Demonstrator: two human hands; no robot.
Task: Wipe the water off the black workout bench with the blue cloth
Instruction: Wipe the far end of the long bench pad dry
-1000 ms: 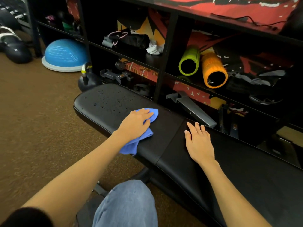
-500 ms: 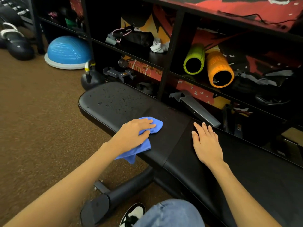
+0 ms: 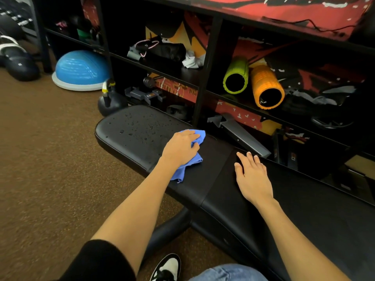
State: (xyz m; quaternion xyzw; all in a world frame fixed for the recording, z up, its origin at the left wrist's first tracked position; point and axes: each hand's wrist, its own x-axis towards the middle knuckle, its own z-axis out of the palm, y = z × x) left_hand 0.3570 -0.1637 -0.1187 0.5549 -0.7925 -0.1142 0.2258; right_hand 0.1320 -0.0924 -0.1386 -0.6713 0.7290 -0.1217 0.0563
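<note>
Where cloth (image 3: 197, 136) bunches — left hand (image 3: 180, 149) grips

No legible text — label (image 3: 150, 95) on black shelf attachment (image 3: 139, 92) too blurred to read.

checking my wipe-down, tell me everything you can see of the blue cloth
The soft, crumpled blue fabric cloth lies bunched on the black padded workout bench, beside the seam between its pads. The left hand holds it down, fingers curled over it; one end peeks past the fingertips, another trails toward the bench's near edge.
</note>
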